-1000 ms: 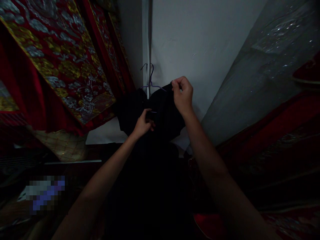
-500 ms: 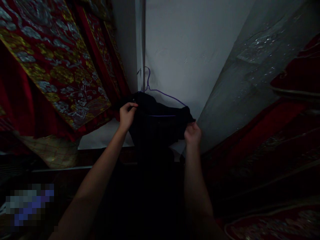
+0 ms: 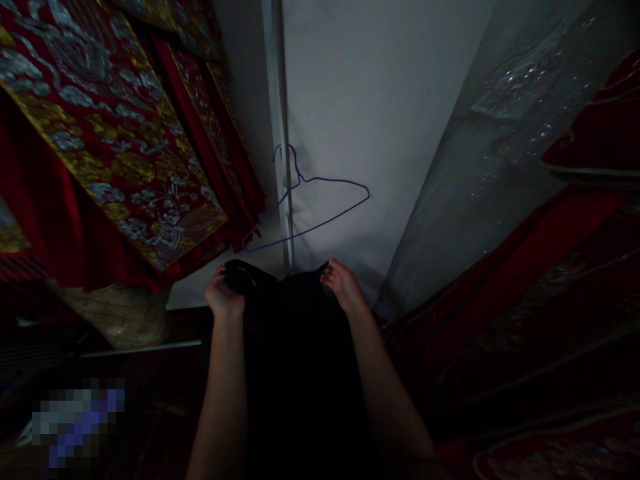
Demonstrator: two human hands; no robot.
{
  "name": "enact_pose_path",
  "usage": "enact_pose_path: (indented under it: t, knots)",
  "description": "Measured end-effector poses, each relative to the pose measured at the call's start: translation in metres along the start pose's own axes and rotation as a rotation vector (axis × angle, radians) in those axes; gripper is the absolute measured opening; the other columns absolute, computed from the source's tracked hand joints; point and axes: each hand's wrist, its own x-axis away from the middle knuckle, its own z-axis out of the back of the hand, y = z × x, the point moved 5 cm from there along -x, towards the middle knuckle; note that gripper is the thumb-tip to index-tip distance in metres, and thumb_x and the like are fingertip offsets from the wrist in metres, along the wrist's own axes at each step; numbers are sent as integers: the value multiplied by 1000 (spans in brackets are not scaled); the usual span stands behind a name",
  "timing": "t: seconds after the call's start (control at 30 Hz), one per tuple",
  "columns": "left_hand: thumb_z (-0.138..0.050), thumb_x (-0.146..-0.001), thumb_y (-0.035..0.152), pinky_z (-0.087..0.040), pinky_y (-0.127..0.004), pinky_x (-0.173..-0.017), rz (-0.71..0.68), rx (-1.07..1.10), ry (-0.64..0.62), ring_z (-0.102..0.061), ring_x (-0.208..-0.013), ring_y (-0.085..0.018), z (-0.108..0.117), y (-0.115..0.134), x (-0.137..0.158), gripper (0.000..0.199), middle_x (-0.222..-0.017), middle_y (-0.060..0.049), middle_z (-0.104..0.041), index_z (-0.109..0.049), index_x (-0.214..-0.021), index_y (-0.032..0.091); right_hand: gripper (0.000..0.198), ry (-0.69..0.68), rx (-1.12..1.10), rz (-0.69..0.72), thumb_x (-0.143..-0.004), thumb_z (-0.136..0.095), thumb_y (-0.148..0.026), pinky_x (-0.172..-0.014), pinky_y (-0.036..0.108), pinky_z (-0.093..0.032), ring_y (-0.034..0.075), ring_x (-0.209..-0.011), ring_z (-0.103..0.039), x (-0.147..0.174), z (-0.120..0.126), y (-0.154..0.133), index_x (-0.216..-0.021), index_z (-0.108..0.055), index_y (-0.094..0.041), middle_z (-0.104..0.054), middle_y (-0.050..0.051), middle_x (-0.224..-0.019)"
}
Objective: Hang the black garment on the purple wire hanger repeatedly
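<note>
A black garment (image 3: 295, 313) is stretched between my two hands, its top edge sagging a little in the middle. My left hand (image 3: 223, 293) is closed on its upper left corner. At the upper right corner, my right hand (image 3: 341, 280) pinches the cloth between thumb and fingers. Just above the garment, a thin purple clothes hanger (image 3: 333, 219) hangs bare and tilted, its hook at a narrow vertical post (image 3: 283, 120). The garment and hanger are apart. The garment's lower part melts into the dark, so its exact kind cannot be told.
Red embroidered cloth (image 3: 135, 153) with gold and silver patterns hangs at the left. Sparkling clear plastic covering (image 3: 520, 100) and more red cloth (image 3: 560, 220) take up the right. A pale wall (image 3: 390, 87) stands behind the hanger. A pixelated patch covers the lower left.
The garment has come off the purple hanger and moved down towards me in both hands. My hands have drawn closer together, and the hanger now hangs bare, tilted.
</note>
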Motion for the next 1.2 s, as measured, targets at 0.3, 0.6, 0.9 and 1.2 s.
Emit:
enact_pose_path:
  t: [0.3, 0.6, 0.9, 1.2]
  knots:
    - [-57, -64, 23, -42, -26, -61, 44, -64, -299, -53, -65, -15, -71, -16, 77, 4, -68, 0, -53, -55, -67, 21, 62, -392, 370, -105, -79, -56, -79, -63, 29, -48, 17, -65, -64, 40, -69, 15, -73, -71, -19, -68, 2, -65]
    - [-75, -75, 22, -42, -36, -102, -324, -365, -483, -61, -108, -24, -76, 18, 85, 59, -108, -6, -68, -57, -131, 30, 44, -521, 62, -176, -73, -77, -60, -92, 33, -54, 21, -95, -70, 71, -97, -19, -96, -71, -22, -73, 2, -88]
    - [-64, -82, 67, -55, -36, -66, 426, -447, -983, -68, -76, -27, -52, -59, 70, 44, -72, -7, -71, -74, -84, 25, 37, -955, 555, -339, -63, -87, -46, -50, 30, -53, 18, -53, -64, 69, -99, -54, -72, -72, -14, -70, 4, -67]
    - [-72, -83, 53, -50, -26, -61, 484, -774, -1240, -66, -71, -18, -1, -52, 52, 42, -87, -4, -75, -76, -99, 14, 44, -1125, 1155, -240, -74, -77, -56, -57, 24, -47, 14, -62, -63, 7, -47, -93, -83, -74, -12, -69, 3, -71]
